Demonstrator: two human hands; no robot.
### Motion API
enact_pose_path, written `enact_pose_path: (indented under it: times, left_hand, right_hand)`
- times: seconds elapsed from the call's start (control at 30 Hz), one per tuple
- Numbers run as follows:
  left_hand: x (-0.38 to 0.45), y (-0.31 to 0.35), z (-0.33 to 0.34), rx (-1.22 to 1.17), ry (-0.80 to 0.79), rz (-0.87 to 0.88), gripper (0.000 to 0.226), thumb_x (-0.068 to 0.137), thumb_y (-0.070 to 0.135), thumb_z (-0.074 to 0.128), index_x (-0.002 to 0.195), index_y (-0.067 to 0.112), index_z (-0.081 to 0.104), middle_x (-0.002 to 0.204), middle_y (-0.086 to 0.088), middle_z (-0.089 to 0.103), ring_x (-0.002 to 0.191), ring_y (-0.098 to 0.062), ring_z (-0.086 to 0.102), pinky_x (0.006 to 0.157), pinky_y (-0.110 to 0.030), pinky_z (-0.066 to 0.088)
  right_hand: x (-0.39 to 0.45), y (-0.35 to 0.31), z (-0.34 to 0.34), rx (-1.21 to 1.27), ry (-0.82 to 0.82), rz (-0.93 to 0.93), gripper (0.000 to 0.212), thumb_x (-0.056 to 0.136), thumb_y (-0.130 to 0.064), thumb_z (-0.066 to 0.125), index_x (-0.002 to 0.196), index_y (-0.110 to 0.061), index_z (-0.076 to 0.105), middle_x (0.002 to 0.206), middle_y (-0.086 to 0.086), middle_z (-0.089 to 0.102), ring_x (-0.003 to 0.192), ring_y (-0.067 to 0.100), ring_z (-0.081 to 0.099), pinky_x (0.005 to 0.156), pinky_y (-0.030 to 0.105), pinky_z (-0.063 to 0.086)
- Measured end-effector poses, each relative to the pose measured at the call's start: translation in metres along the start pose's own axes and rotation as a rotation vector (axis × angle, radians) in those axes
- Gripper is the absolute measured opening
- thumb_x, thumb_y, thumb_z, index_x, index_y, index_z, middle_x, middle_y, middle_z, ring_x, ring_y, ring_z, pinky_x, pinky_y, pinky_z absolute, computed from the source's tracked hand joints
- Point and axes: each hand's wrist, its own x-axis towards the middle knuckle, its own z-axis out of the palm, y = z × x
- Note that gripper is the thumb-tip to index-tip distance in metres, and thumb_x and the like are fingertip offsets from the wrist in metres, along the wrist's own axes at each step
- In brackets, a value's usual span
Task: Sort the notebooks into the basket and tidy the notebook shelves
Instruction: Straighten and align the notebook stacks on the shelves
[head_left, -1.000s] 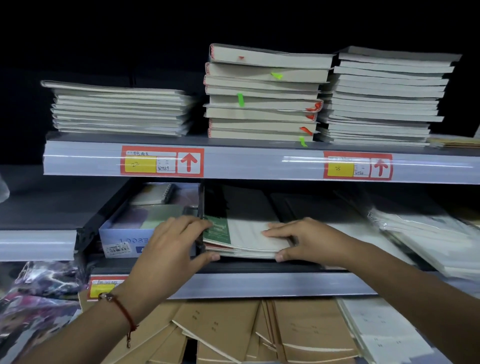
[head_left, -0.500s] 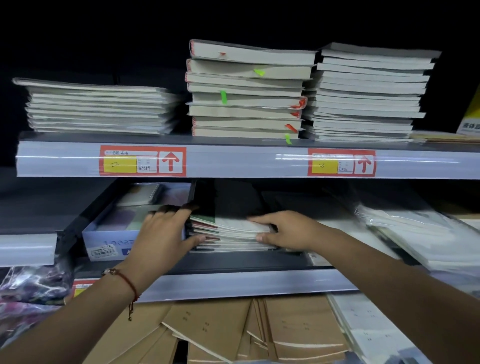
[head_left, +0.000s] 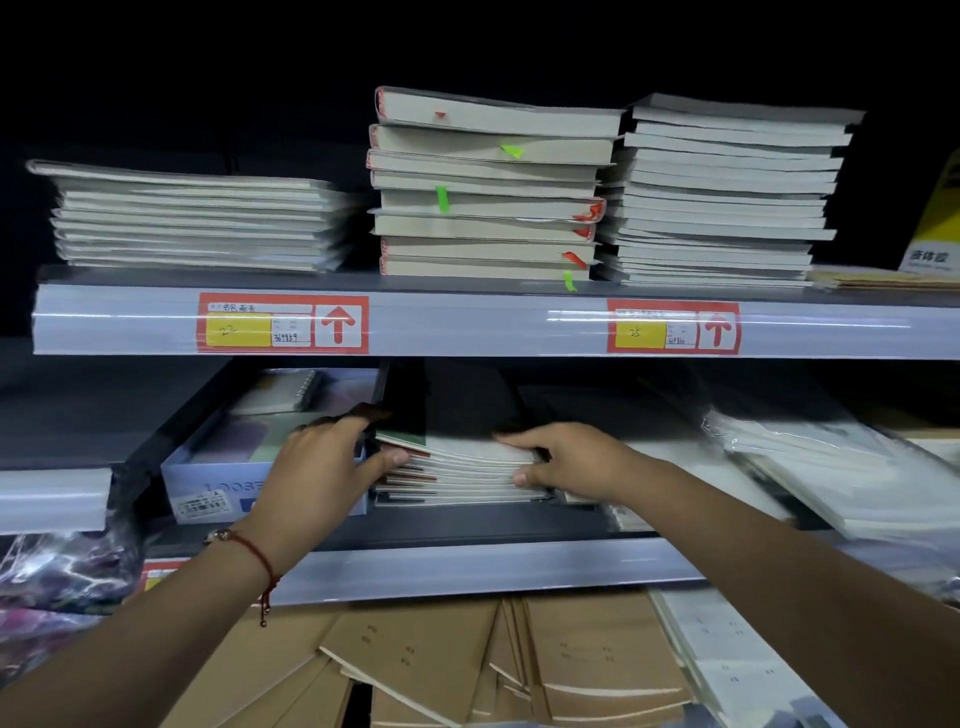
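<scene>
I have both hands on the short stack of thin paper-covered notebooks (head_left: 457, 467) lying flat on the grey metal middle shelf (head_left: 467, 525). My left hand (head_left: 317, 467) cups the stack's left end, thumb against the page edges and fingers (head_left: 332, 423) curled over the top. My right hand (head_left: 566, 457) clamps the right end the same way, thumb low, fingers spread on the top cover. The stack looks fanned and uneven, so I judge I am squaring it up, not lifting it out.

On progress: the grey top shelf (head_left: 467, 322) carries 3 piles of pale notebooks (head_left: 488, 187) that look fairly orderly. Beside my left hand sits a pale blue cardboard box (head_left: 208, 483) with a spiral pad in it. To the right, plastic-wrapped pads (head_left: 831, 467) lie slanted and loose, and the brown kraft-paper notebooks (head_left: 467, 665) on the shelf below are splayed in disorder. I see no basket, so I cannot tell how much sorting is done. Most tidying appears to remain.
</scene>
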Motion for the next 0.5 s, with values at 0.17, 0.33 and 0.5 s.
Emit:
enact_pose_path:
  times: [0.17, 0.33, 0.5]
  left_hand:
    - [-0.004, 0.005, -0.002, -0.011, -0.03, -0.028, 0.048, 0.091, 0.051, 0.062, 0.132, 0.027, 0.058, 0.106, -0.001, 0.072, 0.1, -0.028, 0.065, 0.086, -0.038, 0.05]
    - [-0.015, 0.013, 0.009, 0.105, 0.074, 0.027, 0.045, 0.091, 0.042, 0.065, 0.127, 0.014, 0.059, 0.099, -0.01, 0.06, 0.097, -0.033, 0.056, 0.079, -0.042, 0.047]
    - [-0.023, 0.019, 0.025, 0.281, 0.123, 0.197, 0.05, 0.088, 0.038, 0.07, 0.132, 0.017, 0.057, 0.103, -0.008, 0.054, 0.094, -0.03, 0.051, 0.087, -0.044, 0.046]
  right_hand:
    - [-0.009, -0.011, -0.001, 0.488, 0.163, 0.158, 0.017, 0.094, -0.029, 0.064, 0.111, -0.03, 0.07, 0.076, -0.004, 0.067, 0.06, 0.002, 0.06, 0.057, 0.014, 0.044]
    - [-0.022, -0.026, 0.013, 1.105, 0.401, 0.346, 0.011, 0.098, -0.018, 0.057, 0.095, -0.009, 0.062, 0.119, 0.022, 0.065, 0.119, 0.032, 0.059, 0.108, 0.046, 0.044]
    - [-0.036, -0.04, 0.045, 0.998, 0.354, 0.358, 0.062, 0.1, -0.031, 0.054, 0.155, -0.024, 0.025, 0.154, -0.006, 0.036, 0.142, 0.023, 0.037, 0.116, 0.04, 0.032]
